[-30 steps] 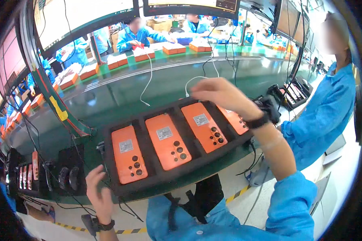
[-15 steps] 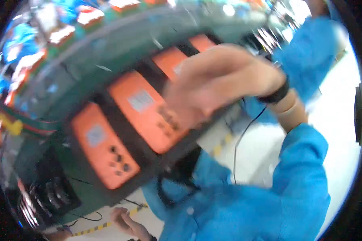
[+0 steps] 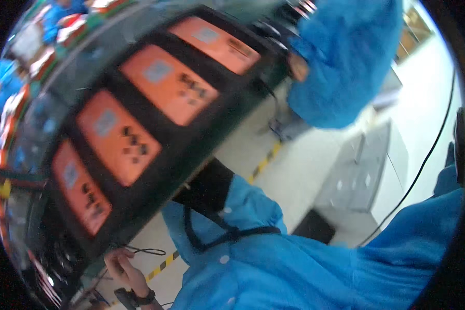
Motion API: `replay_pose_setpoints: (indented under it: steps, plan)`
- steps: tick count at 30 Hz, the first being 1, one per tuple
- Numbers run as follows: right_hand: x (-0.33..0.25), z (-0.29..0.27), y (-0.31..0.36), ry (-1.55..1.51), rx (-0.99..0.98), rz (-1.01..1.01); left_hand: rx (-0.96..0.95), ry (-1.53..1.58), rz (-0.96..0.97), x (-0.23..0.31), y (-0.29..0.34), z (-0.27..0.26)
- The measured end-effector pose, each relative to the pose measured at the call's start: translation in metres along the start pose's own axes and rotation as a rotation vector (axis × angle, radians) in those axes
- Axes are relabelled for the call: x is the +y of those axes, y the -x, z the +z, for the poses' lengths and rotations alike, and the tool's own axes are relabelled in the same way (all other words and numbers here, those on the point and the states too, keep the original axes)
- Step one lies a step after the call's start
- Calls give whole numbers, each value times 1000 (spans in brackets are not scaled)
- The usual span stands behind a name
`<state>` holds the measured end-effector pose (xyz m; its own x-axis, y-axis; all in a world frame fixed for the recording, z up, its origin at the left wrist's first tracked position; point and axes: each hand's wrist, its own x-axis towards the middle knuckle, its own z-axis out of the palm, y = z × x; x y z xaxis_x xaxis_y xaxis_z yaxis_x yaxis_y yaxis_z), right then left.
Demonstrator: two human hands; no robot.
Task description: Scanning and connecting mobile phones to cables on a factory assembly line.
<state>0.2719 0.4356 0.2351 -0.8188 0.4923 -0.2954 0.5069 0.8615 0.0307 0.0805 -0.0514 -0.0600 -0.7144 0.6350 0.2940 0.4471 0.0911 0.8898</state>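
Where a long, black, rectangular tray (image 3: 144, 111) slants across the upper left, four flat orange phones (image 3: 169, 84) lie in it

As it rests on the smooth, dark green tabletop (image 3: 95, 57), the tray, matte and apparently foam, should be light, slightly soft and best taken by its short ends. The phones, backs up in a row from upper centre to lower left of the frame, look stiff and fairly light, probably slippery, and likely to crack if dropped; hold them by the long side edges, clear of the lenses.

The person's bare left hand (image 3: 125, 271) is at the lower left, below the tray's corner, near a thin black looped cable (image 3: 151, 252). Its grip looks loosely curled; I cannot tell whether the fingertips meet. The right hand is outside the picture, its grip unknown.

Counted by size: one tabletop, one tray, four phones, one co-worker's bare hand (image 3: 298, 67) at upper right of centre, four pale square stickers (image 3: 157, 71), one per phone. The dark round lenses (image 3: 198, 87) are too blurred to number.
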Motion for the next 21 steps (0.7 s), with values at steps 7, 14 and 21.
replay_pose_setpoints:
  steps: [7, 14, 21]
  plan:
    - [-191, -4, -225, 368, -190, -254, 341, -21, 41, -21, 0, -17]
    - [-235, 95, -354, -206, -363, -115, 512, -221, -113, -15, 7, -48]
    - [-224, 130, -422, 6, -173, -290, 458, -370, 5, -20, -58, -31]
